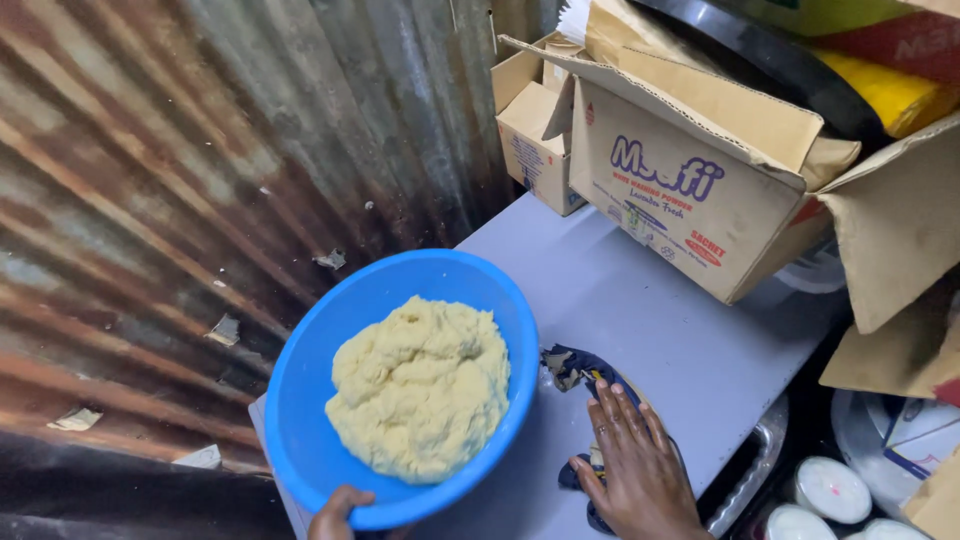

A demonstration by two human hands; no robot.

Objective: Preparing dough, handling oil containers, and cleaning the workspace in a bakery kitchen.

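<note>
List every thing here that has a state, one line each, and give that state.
blue bowl: tilted, holding dough, gripped at its near rim
dough: one lumpy pale-yellow mass inside the bowl
left hand: gripping the bowl's rim
right hand: flat, pressing on the cloth
dark cloth: crumpled on the grey table
large cardboard box: flaps open

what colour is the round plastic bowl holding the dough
Bright blue: the round plastic bowl holds pale yellow dough, shown in the head view.

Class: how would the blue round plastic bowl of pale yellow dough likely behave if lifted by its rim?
The blue round plastic bowl probably feels heavy: the pale yellow dough fills it. It may tip, since the left hand grips only one edge.
</note>
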